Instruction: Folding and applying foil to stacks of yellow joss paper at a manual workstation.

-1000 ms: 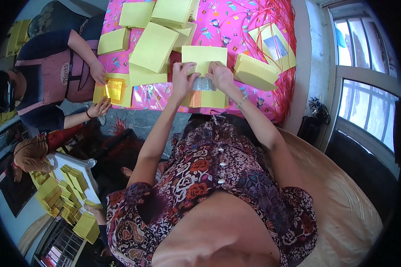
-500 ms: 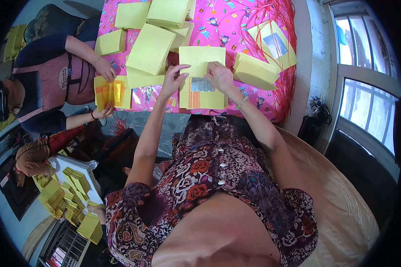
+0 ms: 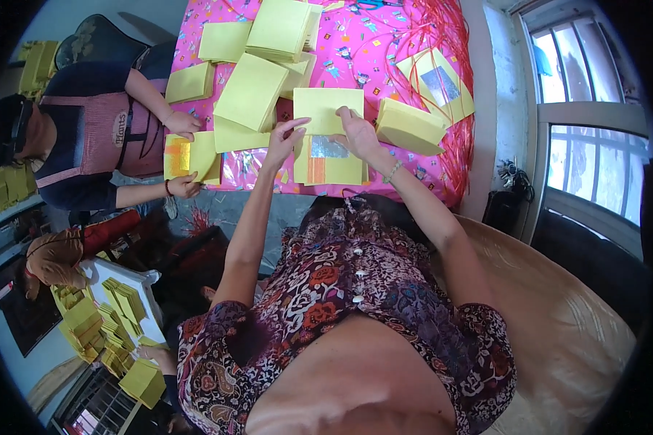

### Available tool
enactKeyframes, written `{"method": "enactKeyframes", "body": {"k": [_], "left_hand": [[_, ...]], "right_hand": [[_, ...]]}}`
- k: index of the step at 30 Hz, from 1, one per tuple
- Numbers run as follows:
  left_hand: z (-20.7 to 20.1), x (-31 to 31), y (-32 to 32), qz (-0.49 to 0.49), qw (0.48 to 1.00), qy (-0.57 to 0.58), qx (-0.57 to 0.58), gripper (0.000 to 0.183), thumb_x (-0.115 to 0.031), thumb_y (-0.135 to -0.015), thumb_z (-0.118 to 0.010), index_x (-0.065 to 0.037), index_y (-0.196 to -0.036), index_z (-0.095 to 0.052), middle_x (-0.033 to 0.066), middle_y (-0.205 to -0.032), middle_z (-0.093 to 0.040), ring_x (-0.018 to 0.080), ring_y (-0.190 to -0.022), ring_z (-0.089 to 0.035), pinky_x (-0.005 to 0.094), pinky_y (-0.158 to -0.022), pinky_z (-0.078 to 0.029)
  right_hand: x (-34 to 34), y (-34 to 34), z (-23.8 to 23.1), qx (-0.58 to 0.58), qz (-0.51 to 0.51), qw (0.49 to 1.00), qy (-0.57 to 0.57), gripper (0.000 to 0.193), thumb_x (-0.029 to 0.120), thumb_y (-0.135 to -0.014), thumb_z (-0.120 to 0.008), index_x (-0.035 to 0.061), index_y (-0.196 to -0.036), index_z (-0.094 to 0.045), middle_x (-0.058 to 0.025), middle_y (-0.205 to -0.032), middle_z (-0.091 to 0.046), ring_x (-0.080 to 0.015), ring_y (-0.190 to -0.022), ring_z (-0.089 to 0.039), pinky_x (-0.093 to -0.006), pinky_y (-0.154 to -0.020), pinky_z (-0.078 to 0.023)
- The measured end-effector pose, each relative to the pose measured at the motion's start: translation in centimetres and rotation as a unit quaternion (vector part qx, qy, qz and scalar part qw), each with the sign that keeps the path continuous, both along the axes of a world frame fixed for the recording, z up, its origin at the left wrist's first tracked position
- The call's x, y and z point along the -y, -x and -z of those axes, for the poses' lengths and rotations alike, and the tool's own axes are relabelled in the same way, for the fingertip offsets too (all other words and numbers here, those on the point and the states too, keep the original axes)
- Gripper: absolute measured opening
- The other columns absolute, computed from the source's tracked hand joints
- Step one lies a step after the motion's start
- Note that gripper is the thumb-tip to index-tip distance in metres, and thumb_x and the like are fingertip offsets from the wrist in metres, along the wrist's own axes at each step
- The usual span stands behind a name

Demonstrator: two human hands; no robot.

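Head view: yellow sheet was pressed flat w/ right hand; left hand was open, nothing gripped, beside silver-foil sheet.

Bright window beside pink-covered table

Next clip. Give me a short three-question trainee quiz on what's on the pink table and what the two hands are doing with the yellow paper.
1. True or false: the sheet with the silver foil square lies on the pink table cover.
2. Which hand rests on the plain yellow sheet just beyond the foil sheet? A) left hand B) right hand C) neither
3. Fill in: to the right of the right hand sits a thick ___ of yellow paper.

Key
1. True.
2. B; the left hand is at the foil sheet's left edge, fingers spread.
3. Stack.
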State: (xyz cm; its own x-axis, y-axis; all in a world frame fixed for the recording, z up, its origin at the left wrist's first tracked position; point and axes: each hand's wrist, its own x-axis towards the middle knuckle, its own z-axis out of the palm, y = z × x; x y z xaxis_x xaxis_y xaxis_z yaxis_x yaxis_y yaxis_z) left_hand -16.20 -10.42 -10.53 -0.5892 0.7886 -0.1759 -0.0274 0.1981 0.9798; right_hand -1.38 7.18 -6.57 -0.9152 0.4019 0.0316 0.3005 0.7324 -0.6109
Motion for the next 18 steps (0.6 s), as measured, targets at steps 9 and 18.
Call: {"method": "enactKeyframes", "body": {"k": [9,18], "left_hand": [[-2.3,-1.3,-2.2,-0.159,0.948,0.129,-0.242,0.036,-0.023,-0.086,-0.070,0.000,-0.111,-0.055,0.0064,-0.082,-0.061,0.0101,-0.067,-0.057,0.0227,-0.058,-0.046],[-1.5,-4.6,-2.2,-0.275,0.955,0.007,0.109,0.041,-0.007,-0.088,-0.063,0.002,-0.120,-0.040,0.0147,-0.106,-0.055,0.0184,-0.084,-0.062,0.0296,-0.059,-0.059]], "right_hand": [[-0.7,0.3,0.5,0.035,-0.107,0.965,-0.238,0.040,0.036,-0.080,-0.068,0.0018,-0.097,-0.058,-0.0074,-0.090,-0.050,-0.0223,-0.081,-0.061,-0.0355,-0.061,-0.055],[-0.1,0.5,-0.4,0.018,-0.087,0.965,-0.247,0.047,0.039,-0.078,-0.068,0.0025,-0.107,-0.059,-0.0068,-0.098,-0.053,-0.0214,-0.091,-0.055,-0.0349,-0.070,-0.050]]}}
